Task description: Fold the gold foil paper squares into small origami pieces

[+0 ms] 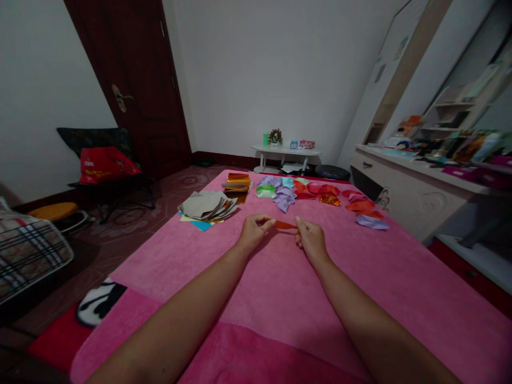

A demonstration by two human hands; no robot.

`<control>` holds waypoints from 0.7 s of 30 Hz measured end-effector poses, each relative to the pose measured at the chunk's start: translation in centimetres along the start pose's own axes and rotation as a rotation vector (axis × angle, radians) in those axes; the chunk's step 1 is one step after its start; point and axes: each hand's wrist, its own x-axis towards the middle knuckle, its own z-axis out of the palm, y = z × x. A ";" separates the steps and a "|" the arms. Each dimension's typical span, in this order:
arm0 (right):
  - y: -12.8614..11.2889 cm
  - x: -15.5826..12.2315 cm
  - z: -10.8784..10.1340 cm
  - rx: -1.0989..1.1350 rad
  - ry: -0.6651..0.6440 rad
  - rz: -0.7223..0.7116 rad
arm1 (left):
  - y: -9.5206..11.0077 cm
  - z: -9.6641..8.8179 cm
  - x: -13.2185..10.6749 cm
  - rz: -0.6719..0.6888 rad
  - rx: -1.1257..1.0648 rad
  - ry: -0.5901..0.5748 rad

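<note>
A narrow strip of orange paper (285, 225) is stretched between my two hands, just over the pink cloth (276, 282). My left hand (256, 230) pinches one end of it, and my right hand (311, 239) pinches the other. Beyond my left hand lies a fanned stack of greyish paper sheets (206, 206), with blue and yellow sheets under it. Behind that sits a pile of gold and orange paper (238, 183). Farther out are crumpled or folded purple papers (284, 197), a green one (266, 191) and red ones (316, 190).
More red-orange and purple folded pieces (372, 221) lie toward the right edge of the cloth. A pale dresser (412, 194) crowded with items stands along the right. A small white table (286, 151) is by the far wall. On the left, a chair holds a red bag (107, 166).
</note>
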 end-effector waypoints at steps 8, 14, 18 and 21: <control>-0.4 -0.1 -0.1 0.091 -0.106 -0.065 | -0.3 0.0 0.3 -0.016 -0.012 0.042; 0.0 0.1 -0.1 0.157 -0.126 -0.031 | 0.0 0.1 0.0 -0.047 -0.071 -0.002; 0.3 0.1 -0.1 0.184 -0.109 -0.027 | 0.0 0.3 0.0 -0.069 -0.133 -0.037; 0.2 0.1 0.0 0.207 -0.083 -0.043 | 0.2 0.2 0.0 -0.072 -0.166 -0.017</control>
